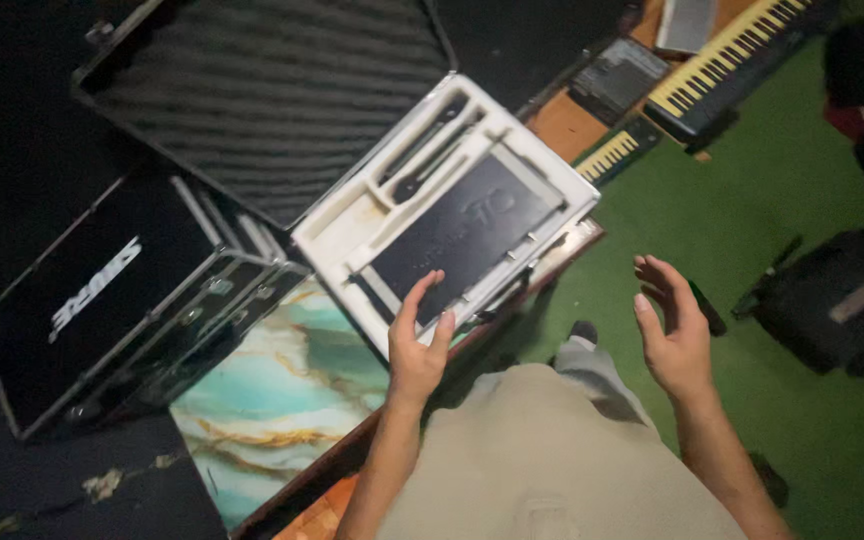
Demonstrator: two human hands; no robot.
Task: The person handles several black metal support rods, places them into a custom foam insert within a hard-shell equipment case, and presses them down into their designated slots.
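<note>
A person standing at a marbled teal-and-gold table (272,395) held both hands out, fingers spread and grasping nothing, over an opened black hard-shell carrying case (262,100) with ribbed foam in its raised lid. The left hand (418,345) rested its fingertips on the near edge of the white moulded foam insert (352,225), which overhung the table's right edge and so seemed to want steadying. A flat black rectangular panel (462,225) sat snug in the insert's largest recess, with slim dark tools lying in the narrow slots beside it, each cut-out shaped to stop its contents shifting. The right hand (674,335) hovered apart, off the table's edge above the green carpet (752,200). A second black case with metal trim (102,300) stood at the table's left edge, and electronic keyboards (722,55) lay on the floor beyond.
</note>
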